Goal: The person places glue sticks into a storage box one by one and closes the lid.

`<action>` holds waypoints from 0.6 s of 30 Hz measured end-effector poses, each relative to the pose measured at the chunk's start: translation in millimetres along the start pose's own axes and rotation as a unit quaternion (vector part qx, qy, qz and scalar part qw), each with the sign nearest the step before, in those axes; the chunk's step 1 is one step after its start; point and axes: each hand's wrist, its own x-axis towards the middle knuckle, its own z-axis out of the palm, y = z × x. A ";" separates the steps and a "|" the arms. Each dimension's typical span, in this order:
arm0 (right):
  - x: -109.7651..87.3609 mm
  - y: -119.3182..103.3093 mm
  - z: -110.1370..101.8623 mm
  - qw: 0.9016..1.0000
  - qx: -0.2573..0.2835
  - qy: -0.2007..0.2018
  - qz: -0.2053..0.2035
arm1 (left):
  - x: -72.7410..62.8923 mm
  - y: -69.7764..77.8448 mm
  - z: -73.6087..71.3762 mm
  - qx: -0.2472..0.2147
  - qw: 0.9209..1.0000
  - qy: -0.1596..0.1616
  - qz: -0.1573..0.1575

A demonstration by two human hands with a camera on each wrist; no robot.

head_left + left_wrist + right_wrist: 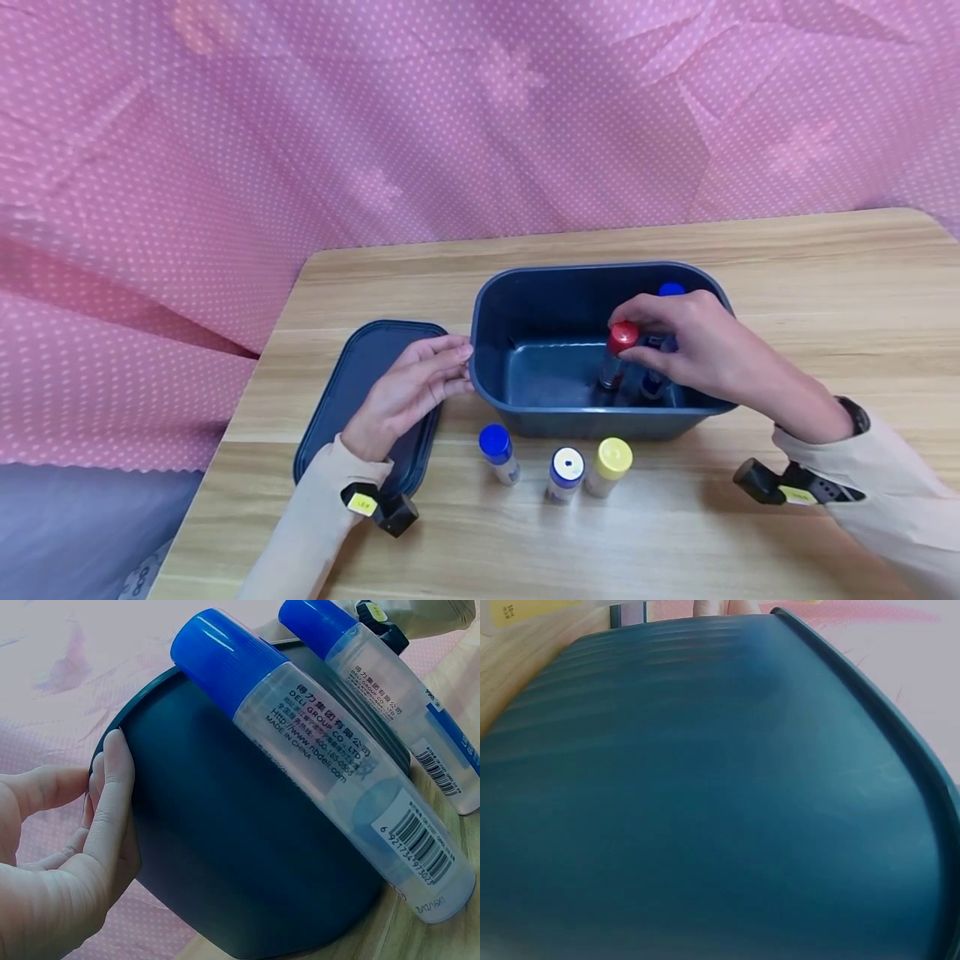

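Observation:
My right hand (693, 346) reaches into a dark blue plastic box (555, 423) and pinches a clear glue bottle with a red cap (623, 336) between thumb and fingers. That bottle stands roughly upright inside the box. Beside it in the box are blue-capped bottles (671, 289), partly hidden by the hand. My left hand (420, 375) touches the box's left end at the rim with fairly straight fingers. In front of the box stand a blue-capped glue bottle (496, 444), one with a white-topped blue cap (567, 468) and a yellow-capped one (614, 458).
A dark blue lid (337, 408) lies flat on the wooden table (390, 287), partly beneath the left forearm. Pink dotted cloth (450, 125) hangs behind the table and along its left side. In the right wrist view the box wall (720, 795) fills most of the picture.

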 end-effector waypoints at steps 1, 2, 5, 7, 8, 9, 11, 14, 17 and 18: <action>0.2 -0.1 -0.1 1.000 -0.006 -0.001 0.001 | -0.1 0.2 0.1 0.001 1.000 0.000 0.000; 0.2 -0.2 -0.2 1.000 -0.013 -0.002 0.001 | -0.2 0.6 0.3 0.003 1.000 -0.001 0.001; -0.3 0.2 -0.6 1.000 -0.025 -0.002 0.001 | 0.1 0.8 1.0 0.006 1.000 -0.002 0.003; -0.2 1.1 -0.6 1.000 -0.026 0.000 -0.003 | 0.2 0.6 1.4 0.007 1.000 -0.004 0.004; -0.1 1.5 -0.5 1.000 -0.025 0.002 -0.004 | 0.1 0.6 1.7 0.006 1.000 -0.003 0.004; 0.1 2.0 -0.4 1.000 -0.023 0.003 -0.006 | 0.0 0.4 1.8 0.005 1.000 -0.001 0.003; 0.5 2.6 -0.2 1.000 -0.020 0.007 -0.008 | -0.4 0.3 2.3 0.003 1.000 0.001 0.002; 0.5 3.6 -0.3 1.000 -0.021 0.015 -0.011 | -0.3 -0.2 2.7 0.003 1.000 0.005 0.000; -0.8 2.8 -2.9 0.999 -0.027 0.032 -0.009 | -0.2 -0.5 2.5 0.005 1.000 0.006 0.000; -1.9 2.5 -4.7 0.999 -0.028 0.040 -0.007 | -0.2 -0.5 2.2 0.007 1.000 0.005 0.000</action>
